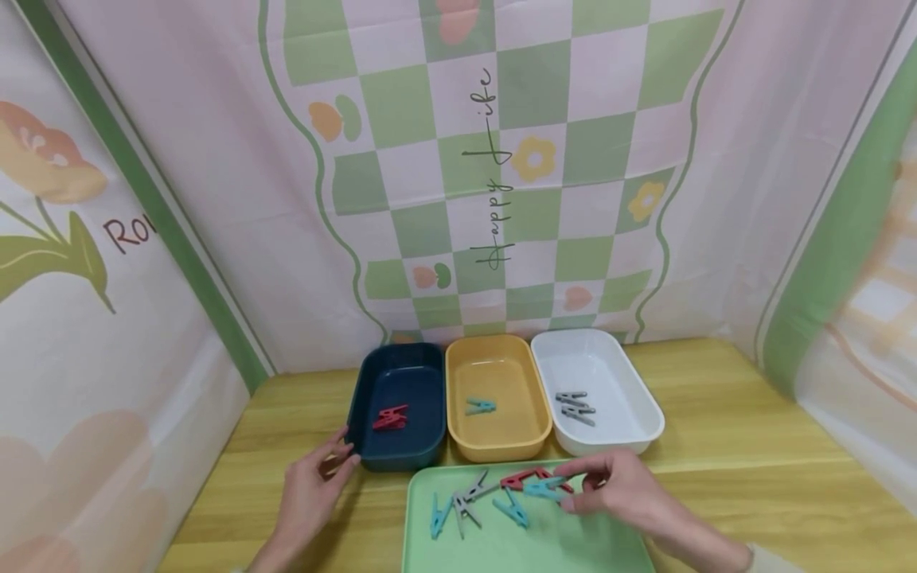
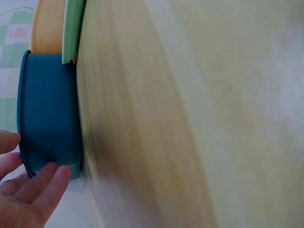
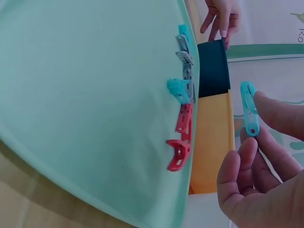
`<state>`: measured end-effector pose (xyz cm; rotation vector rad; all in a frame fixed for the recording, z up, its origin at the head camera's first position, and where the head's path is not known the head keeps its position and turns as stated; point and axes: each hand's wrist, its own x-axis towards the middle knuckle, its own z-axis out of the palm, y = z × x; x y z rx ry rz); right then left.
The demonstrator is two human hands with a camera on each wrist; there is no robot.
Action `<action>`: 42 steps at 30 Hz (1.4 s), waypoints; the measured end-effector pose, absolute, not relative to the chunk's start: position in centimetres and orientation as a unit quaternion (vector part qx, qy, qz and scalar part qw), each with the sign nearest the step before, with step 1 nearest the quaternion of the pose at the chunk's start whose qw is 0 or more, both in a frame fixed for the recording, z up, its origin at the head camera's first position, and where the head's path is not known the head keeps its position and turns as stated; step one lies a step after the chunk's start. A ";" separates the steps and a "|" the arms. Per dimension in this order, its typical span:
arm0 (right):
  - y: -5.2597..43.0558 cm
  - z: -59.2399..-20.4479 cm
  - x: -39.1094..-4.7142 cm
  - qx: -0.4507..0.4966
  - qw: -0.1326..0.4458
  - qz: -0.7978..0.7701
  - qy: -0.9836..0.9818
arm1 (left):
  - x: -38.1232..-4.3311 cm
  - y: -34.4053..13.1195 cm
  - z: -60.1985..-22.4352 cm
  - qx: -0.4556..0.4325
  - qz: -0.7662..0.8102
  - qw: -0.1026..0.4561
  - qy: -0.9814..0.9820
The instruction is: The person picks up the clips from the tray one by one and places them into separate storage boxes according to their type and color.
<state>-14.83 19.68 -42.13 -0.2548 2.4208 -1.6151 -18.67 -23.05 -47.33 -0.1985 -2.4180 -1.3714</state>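
Note:
My right hand [image 1: 619, 489] pinches a turquoise clothespin [image 3: 249, 108] between thumb and fingertips, lifted over the green tray [image 1: 559, 541]. Beneath and beside it on the tray lie red clothespins [image 3: 183, 137], partly covered in the head view. Two more turquoise clothespins [image 1: 512, 509] and two grey clothespins [image 1: 466, 509] are spread along the tray's far side. With loosely bent fingers, my left hand [image 1: 311, 485] touches the near left corner of the dark blue bin [image 2: 50, 104]. Inside that bin sit red clothespins [image 1: 390, 417], bunched together.
Right of the blue bin stand a yellow bin [image 1: 499, 454] with one turquoise clothespin [image 1: 481, 407] and a white bin [image 1: 609, 447] with two grey clothespins [image 1: 575, 407]. The three bins form a row behind the tray on the wooden table [image 1: 774, 461]. Printed cloth [image 1: 501, 199] hangs behind.

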 end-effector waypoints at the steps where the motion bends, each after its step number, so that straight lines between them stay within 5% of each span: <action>1: 19.7 -42.0 -14.8 -0.082 0.109 -0.550 0.824 | -18.7 -23.1 -47.4 -0.071 -0.483 0.179 -0.854; 42: 19.3 -37.9 -18.9 -0.059 0.051 -0.524 0.848 | -18.7 -23.1 -47.2 -0.063 -0.475 0.162 -0.863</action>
